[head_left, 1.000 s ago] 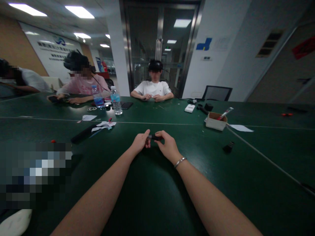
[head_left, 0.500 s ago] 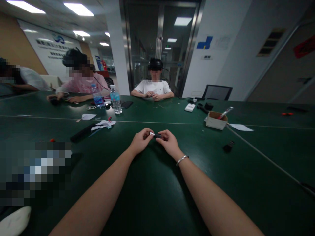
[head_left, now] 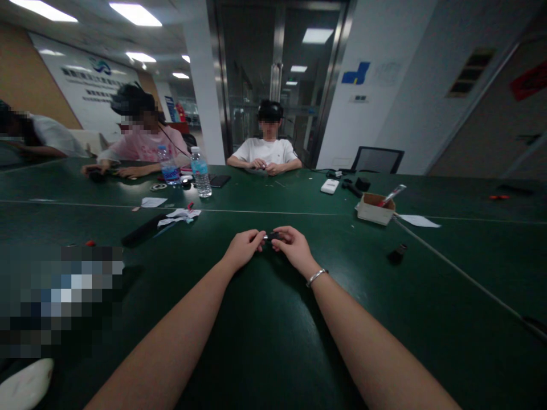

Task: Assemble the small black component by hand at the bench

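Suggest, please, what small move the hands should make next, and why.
Perhaps steady the small dark item with the right hand and gently turn its shiny end with the left hand, since the two hands pinch it from opposite ends.

Here the left hand (head_left: 245, 249) and right hand (head_left: 296, 247) cover both ends of a dark piece (head_left: 273, 236), too small to identify; at left a pixelated patch (head_left: 64, 302) masks whatever lies there, a white object (head_left: 25, 384) runs off the corner, and the wall lettering (head_left: 81, 74) blurs past reading!
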`<action>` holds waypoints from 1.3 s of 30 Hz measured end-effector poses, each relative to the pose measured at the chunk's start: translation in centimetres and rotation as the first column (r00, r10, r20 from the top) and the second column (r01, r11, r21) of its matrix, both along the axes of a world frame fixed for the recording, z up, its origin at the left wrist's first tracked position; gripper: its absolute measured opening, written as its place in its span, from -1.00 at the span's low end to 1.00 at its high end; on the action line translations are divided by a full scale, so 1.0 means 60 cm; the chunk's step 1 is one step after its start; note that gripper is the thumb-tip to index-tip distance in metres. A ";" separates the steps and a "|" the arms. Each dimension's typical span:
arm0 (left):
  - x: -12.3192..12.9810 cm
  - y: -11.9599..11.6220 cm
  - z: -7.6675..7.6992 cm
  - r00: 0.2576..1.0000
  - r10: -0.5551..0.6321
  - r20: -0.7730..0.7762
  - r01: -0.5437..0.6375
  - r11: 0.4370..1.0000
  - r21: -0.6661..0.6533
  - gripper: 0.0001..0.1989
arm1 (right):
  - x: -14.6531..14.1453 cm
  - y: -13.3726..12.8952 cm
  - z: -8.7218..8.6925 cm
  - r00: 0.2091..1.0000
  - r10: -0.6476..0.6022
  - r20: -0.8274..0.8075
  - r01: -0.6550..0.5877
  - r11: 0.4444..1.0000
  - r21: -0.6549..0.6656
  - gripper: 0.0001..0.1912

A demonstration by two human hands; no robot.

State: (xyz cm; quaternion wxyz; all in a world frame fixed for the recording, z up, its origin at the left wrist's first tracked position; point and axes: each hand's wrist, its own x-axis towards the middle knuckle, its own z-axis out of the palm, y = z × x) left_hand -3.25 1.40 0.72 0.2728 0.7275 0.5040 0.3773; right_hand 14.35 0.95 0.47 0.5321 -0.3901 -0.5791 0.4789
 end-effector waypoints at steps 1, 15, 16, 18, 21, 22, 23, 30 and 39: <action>0.000 0.001 0.000 1.000 0.005 -0.001 -0.005 1.000 -0.008 -0.54 | 0.000 0.000 0.001 1.000 0.004 -0.007 -0.004 1.000 -0.003 -0.64; -0.001 0.001 0.004 0.993 0.068 0.095 -0.056 0.990 -0.131 -0.43 | 0.003 0.001 0.000 0.988 0.092 -0.127 -0.095 0.995 -0.020 -0.59; -0.001 0.001 0.004 0.992 0.069 0.104 -0.054 0.989 -0.139 -0.43 | 0.003 0.002 0.000 0.989 0.092 -0.112 -0.095 0.995 -0.019 -0.58; 0.000 0.001 0.003 0.990 0.073 0.120 -0.054 0.987 -0.151 -0.43 | 0.003 0.003 -0.001 0.993 0.085 -0.086 -0.086 0.996 -0.017 -0.59; 0.003 0.001 0.002 0.989 0.084 0.122 -0.067 0.988 -0.142 -0.43 | 0.004 0.002 -0.001 0.992 0.084 -0.093 -0.087 0.995 -0.039 -0.61; 0.003 0.000 0.002 0.990 0.086 0.116 -0.071 0.989 -0.132 -0.43 | 0.004 0.001 -0.002 0.990 0.087 -0.108 -0.093 0.994 -0.051 -0.62; 0.003 -0.001 0.002 0.991 0.083 0.107 -0.070 0.990 -0.120 -0.44 | 0.004 0.001 -0.002 0.988 0.090 -0.127 -0.099 0.993 -0.064 -0.62; 0.002 -0.002 0.002 0.999 0.021 0.043 -0.021 1.000 -0.005 -0.61 | 0.005 0.002 -0.003 0.983 0.044 -0.180 -0.078 0.980 -0.182 -0.72; 0.001 -0.008 0.009 1.000 -0.022 0.013 0.020 0.991 0.130 -0.75 | 0.006 0.002 0.001 0.983 0.023 -0.182 -0.063 0.974 -0.220 -0.80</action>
